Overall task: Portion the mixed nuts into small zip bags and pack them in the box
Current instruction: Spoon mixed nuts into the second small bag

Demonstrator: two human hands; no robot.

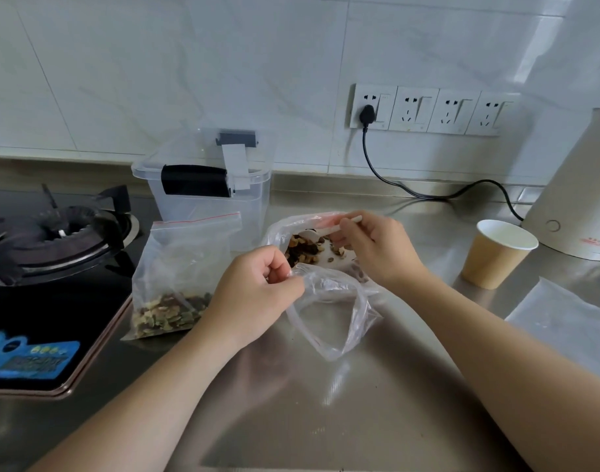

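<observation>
A steel worktop runs under white wall tiles, a gas hob at its left edge. At the back stands the clear box, lid on; before it leans a filled zip bag. Mid-worktop, the left hand pinches open an empty zip bag, mouth facing right. Just behind, the right hand grips a white spoon dipped leftward into the nut bag; its bowl is hidden.
</observation>
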